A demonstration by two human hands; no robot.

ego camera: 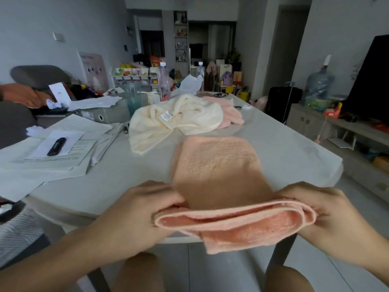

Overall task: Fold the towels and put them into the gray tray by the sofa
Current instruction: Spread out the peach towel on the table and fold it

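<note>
An orange-pink towel [216,165] lies lengthwise on the white table [294,148], its near end lifted off the table edge. My left hand [147,205] grips the near left corner and my right hand [315,205] grips the near right corner, each pinching several layers. A crumpled cream towel [174,121] with a white label lies beyond it at mid-table. A light pink towel [230,113] is bunched behind the cream one. A gray box [113,112] stands at the table's left, by the sofa.
Loose papers [63,148] with a black pen-like object [56,146] cover the table's left side. Plastic bottles [164,81] and a glass stand at the far end. A gray sofa [14,123] is at left, a low cabinet [336,127] at right.
</note>
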